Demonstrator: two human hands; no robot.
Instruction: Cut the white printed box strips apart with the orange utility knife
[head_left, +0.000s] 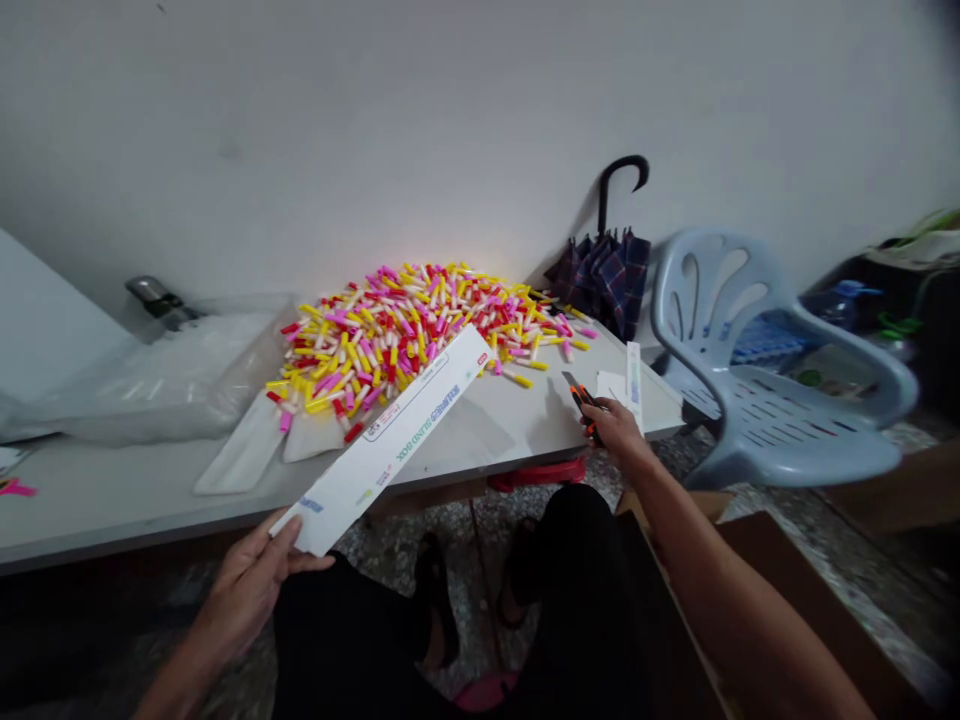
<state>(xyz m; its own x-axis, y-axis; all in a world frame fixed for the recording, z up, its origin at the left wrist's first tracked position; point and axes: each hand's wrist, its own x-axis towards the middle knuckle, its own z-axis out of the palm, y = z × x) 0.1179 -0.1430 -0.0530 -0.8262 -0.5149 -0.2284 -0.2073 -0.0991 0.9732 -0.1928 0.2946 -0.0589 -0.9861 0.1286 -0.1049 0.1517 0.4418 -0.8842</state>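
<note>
Well, a long white printed carton strip [379,445] is gripped in the left hand [244,590] at the lower left of the frame, its far end slanting up over the table and across the front of the pile. The right hand [619,430], right of centre, is clenched around an orange-and-black utility knife [581,405], just beside a narrow white card [634,385] and a white paper scrap [611,385]. At centre, a heap of yellow, red, pink and white plastic tubes [397,335], seemingly capped, spreads over the pale table [97,505]. A clear plastic bag [157,375] lies to its left. At upper right, a checked umbrella [607,270] leans on the wall beside a pale blue plastic chair [772,380].
</note>
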